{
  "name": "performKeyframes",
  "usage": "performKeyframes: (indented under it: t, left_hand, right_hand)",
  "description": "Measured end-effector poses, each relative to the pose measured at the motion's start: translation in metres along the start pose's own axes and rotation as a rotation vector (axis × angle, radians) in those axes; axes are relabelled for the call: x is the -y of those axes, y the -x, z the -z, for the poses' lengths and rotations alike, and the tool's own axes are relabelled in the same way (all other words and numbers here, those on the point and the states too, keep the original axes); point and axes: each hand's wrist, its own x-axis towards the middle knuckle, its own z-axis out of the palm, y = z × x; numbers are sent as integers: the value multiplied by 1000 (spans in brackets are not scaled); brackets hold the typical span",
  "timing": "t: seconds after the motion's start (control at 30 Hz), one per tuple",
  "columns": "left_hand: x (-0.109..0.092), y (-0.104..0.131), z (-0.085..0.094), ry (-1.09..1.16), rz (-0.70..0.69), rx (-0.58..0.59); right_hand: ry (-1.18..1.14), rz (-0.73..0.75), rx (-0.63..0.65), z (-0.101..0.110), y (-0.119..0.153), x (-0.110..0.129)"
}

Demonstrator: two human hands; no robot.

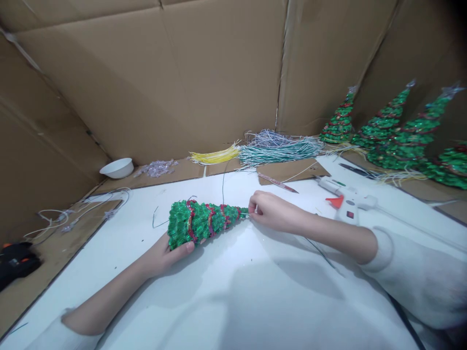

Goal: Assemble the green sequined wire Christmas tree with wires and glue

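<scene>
Head view: my left hand (166,253) grips the green sequinned cone tree (200,221) by its base; my right hand (272,211) pinches its tip, likely fixing the topper, which needs steadiness.

Left hand (166,253) cupped; right hand (268,210) pinching.

green red-banded cone tree (202,221), white table (233,291)

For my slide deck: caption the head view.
Left hand holds green sequinned cone tree on its side; right hand pinches its tip.
</scene>
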Motion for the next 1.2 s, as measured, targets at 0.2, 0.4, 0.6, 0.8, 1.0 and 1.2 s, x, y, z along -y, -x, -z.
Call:
performKeyframes:
  t: [0.2,0.4,0.6,0.8,1.0,1.2]
  left_hand:
    - [0,1,-2,-7,23,-39]
    - [0,1,-2,0,11,-20]
    - [3,1,-4,-9,23,-66]
    - [8,2,-4,-58,36,-75]
    - [-1,2,-5,-17,32,-92]
    - [-2,1,-6,-1,35,-109]
  right_hand:
    - [51,13,-65,-10,0,4]
    - [102,10,14,-3,2,3]
    - [236,32,104,9,3,1]
    - [341,17,59,3,4,9]
    - [276,19,-6,-5,3,11]
    - [105,32,-16,-7,3,6]
